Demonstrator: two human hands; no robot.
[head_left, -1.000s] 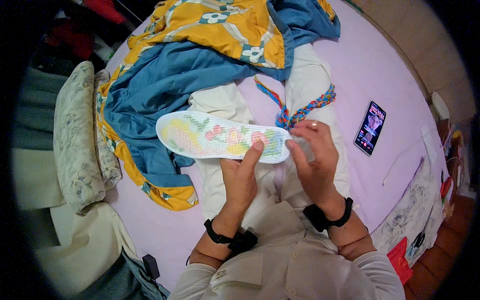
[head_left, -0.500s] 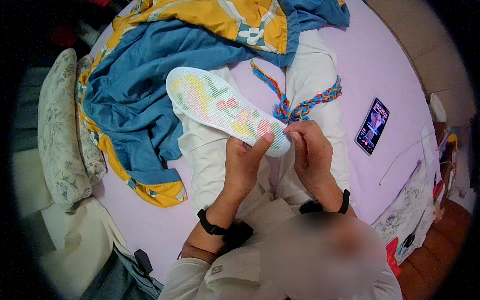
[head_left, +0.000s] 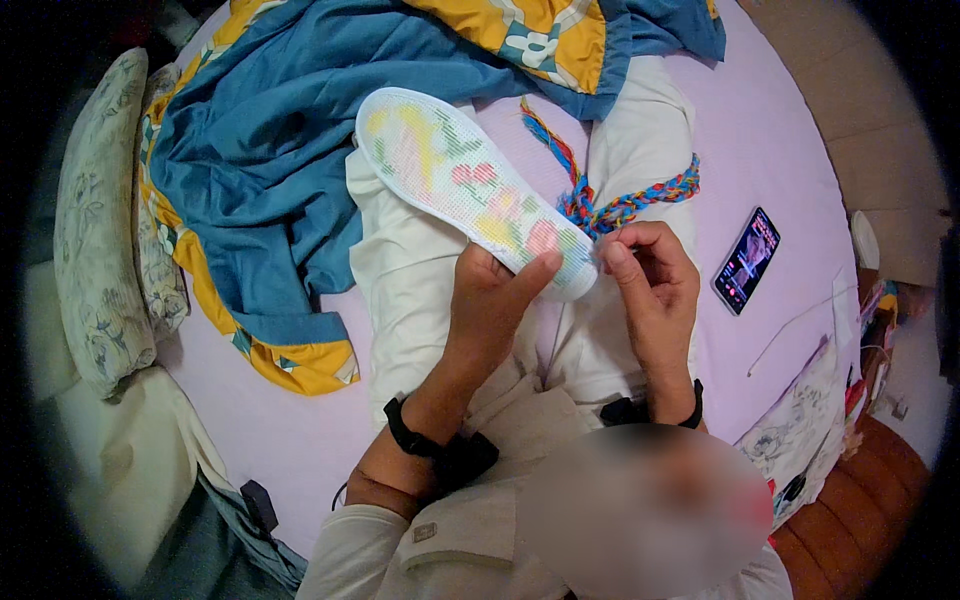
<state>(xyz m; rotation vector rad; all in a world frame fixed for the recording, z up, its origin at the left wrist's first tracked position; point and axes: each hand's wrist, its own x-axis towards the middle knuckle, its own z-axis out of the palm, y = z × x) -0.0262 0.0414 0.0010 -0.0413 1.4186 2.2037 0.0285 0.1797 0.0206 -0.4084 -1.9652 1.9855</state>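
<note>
A white shoe insole (head_left: 425,165) with cross-stitched flowers in pink, yellow and green is held slantwise above my lap. My left hand (head_left: 490,305) grips its lower right end, thumb on top and the other fingers underneath. Just off that end, my right hand (head_left: 655,295) is closed in a pinch, thumb against fingertips. Whatever the pinch holds is too small to make out. Behind the right hand, a braid of multicoloured yarn (head_left: 645,203) in blue, red and yellow lies across my trouser leg, its loose strands trailing away.
A blue and yellow quilt (head_left: 270,170) is bunched at the left and far side of the lilac bed sheet (head_left: 745,120). A phone (head_left: 745,260) with a lit screen lies to the right. Patterned pillows (head_left: 105,230) stand along the left edge.
My right hand has drawn slightly right, away from the insole's edge, its pinch still closed. The insole has tilted more steeply in my left hand. The whole view has shifted a little.
</note>
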